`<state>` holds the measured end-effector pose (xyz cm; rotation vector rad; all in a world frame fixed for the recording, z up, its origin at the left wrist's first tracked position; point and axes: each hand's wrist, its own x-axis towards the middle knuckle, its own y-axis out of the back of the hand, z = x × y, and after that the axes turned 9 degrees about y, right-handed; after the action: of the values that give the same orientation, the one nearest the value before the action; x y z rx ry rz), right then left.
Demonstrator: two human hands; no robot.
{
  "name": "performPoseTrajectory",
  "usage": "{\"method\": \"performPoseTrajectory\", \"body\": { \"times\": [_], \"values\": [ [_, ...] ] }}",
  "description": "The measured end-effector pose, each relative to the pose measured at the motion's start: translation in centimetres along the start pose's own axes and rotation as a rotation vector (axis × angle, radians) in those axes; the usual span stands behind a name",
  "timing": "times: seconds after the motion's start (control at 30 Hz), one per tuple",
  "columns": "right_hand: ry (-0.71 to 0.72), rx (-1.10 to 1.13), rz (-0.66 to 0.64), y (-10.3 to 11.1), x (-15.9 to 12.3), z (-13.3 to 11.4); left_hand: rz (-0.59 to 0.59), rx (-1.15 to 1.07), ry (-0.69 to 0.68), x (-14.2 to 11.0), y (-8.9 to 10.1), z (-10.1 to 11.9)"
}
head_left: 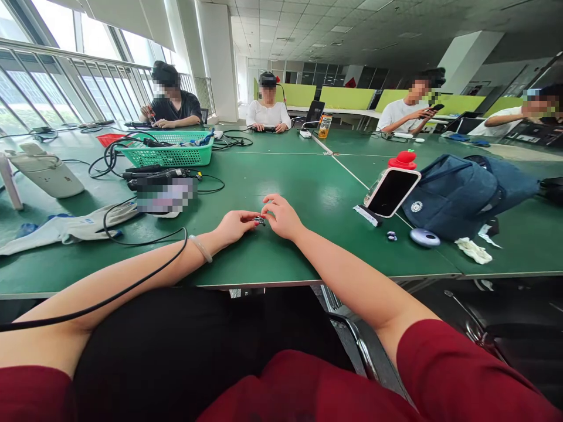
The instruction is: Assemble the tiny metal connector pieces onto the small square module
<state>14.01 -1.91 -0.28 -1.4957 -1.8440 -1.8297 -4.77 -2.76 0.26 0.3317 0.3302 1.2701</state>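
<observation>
Both hands meet over the green table [246, 176], close to its front edge. Between them is a small dark, shiny metallic part [260, 221], too small to name more exactly. My left hand [235, 227] pinches it from the left with thumb and fingers. From the right, my right hand [282, 218] touches the same part with thumb and index finger pinched, its other fingers curled above. Fingertips cover much of the part. A black cable [132, 287] runs across my left forearm, and a pale bangle [201, 249] circles that wrist.
To the left lie a grey glove [83, 225], black devices with cables [153, 177] and a green basket [169, 153]. A propped phone [393, 192], a blue backpack [457, 193] and a round purple case [424, 237] are on the right. Several people sit across the table.
</observation>
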Motion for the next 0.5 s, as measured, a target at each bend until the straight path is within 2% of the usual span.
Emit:
{"method": "performPoseTrajectory", "body": {
  "times": [0.3, 0.5],
  "values": [
    [0.003, 0.009, -0.057, -0.08, -0.04, -0.10, -0.002, 0.004, -0.028, -0.12, 0.07, 0.03],
    [-0.004, 0.044, -0.044, 0.24, -0.19, -0.01, 0.071, 0.052, 0.010, -0.50, 0.19, 0.63]
  ]
}}
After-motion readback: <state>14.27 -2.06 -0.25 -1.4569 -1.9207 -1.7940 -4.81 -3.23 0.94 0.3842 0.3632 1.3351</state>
